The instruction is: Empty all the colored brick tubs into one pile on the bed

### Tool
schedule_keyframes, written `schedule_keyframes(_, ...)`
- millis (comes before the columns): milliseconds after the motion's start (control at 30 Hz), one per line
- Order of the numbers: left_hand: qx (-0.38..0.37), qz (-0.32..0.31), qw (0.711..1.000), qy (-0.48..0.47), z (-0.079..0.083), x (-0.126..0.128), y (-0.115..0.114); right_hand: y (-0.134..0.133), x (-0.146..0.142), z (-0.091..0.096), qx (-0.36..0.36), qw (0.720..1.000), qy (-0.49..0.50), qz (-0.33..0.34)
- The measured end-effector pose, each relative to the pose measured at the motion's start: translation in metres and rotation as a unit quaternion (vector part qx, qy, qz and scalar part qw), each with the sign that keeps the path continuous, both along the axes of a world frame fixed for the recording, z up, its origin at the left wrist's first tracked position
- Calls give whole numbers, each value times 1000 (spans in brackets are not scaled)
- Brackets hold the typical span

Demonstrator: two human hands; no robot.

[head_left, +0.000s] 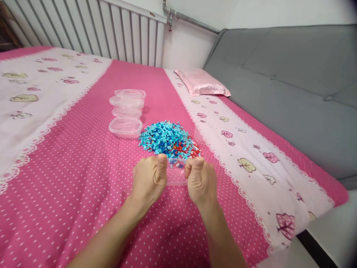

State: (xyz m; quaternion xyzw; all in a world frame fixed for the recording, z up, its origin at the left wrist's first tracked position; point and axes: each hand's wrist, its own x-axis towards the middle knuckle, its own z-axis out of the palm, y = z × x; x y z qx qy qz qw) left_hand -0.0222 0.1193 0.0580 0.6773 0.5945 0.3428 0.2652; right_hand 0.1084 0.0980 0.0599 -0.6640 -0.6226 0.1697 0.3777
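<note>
My left hand (149, 176) is closed in a fist with its thumb pointing up, and nothing shows in it. Beside it, my right hand (201, 180) makes the same shape, knuckles curled in and thumb raised. In the gap between the fists, a clear plastic container (177, 178) rests on the bed; its sides are hidden by the hands, so contact cannot be made out. Just beyond lies a heap of small building bricks (167, 137), mostly light and dark blue, with red and white ones at the right.
Several clear plastic containers (125, 126) stand in a row left of the heap. Another transparent piece (199, 134) sits at its right. The pink dotted bedspread (92, 178) has soft folds. Farther off are a pink pillow (205, 82), a grey headboard (284, 74) and a white radiator (111, 29).
</note>
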Motion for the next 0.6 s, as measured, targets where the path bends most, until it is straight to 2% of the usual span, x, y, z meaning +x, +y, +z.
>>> schedule_keyframes(600,-20,-5,1000,18,-1,-1,0,0,-3,3,-28,999,-25,-4)
